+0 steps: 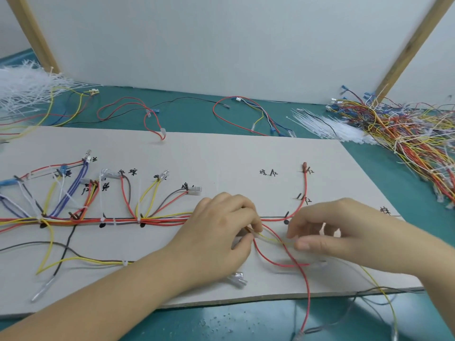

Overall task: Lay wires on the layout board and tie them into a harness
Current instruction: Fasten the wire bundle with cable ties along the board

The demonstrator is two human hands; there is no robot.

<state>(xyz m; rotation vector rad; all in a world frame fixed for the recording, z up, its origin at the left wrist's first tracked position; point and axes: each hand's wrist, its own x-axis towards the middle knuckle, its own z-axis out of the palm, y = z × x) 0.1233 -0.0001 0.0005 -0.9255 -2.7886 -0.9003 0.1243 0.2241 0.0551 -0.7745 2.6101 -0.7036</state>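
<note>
**Mid-run: a yellow wire being worked into the trunk**

The layout board lies flat on the teal worktop, and its left half looks largely done — the harness trunk runs along the drawn line with several white ties on it and branches fanning up to the marked ends. The step in hand appears to be laying or sorting the loose wires right of the tied section, near the middle of the board.

The left hand has its fingers curled, pinching the yellow wire together with red ones where the trunk ends. The right hand is partly curled, thumb and forefinger closed on the same yellow wire just beside the left — the exact contact is blurred.

Next, by my judgement, the yellow wire needs drawing straight along the line, then a tie from the pile of cable ties at the right, beside the heap of spare wires.
</note>
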